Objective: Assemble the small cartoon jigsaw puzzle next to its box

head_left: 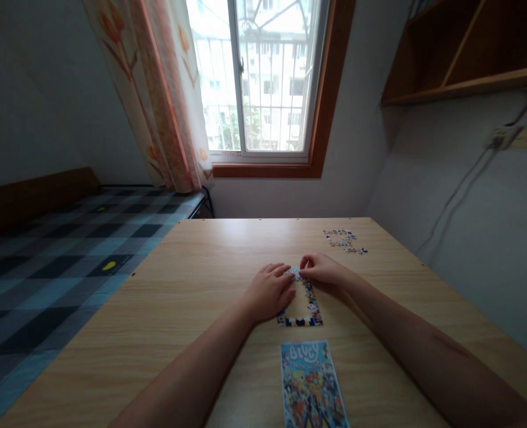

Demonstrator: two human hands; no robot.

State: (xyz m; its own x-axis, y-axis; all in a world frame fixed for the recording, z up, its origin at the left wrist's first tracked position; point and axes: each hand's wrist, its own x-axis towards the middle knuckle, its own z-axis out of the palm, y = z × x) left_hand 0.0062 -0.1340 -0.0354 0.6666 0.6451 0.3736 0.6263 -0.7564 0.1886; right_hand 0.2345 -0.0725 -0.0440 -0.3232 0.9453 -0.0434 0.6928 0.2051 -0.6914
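Note:
A small jigsaw frame [310, 309], only its border assembled, lies on the wooden table [192, 285]. My left hand [270, 291] rests flat on the frame's left side, fingers stretched toward its top edge. My right hand [323, 268] is at the top right corner, fingertips pinched on a puzzle piece [295, 273] in the top edge. Loose puzzle pieces [344, 241] lie in rows farther back on the right. A colourful reference picture card [312, 385] lies near me, below the frame.
A bed with a blue and black checked cover [53, 261] stands left of the table. Behind the table are a window [263, 77] and a patterned curtain [156, 95]. A wooden shelf [463, 53] hangs on the right wall, with a cable and socket [504, 138] below.

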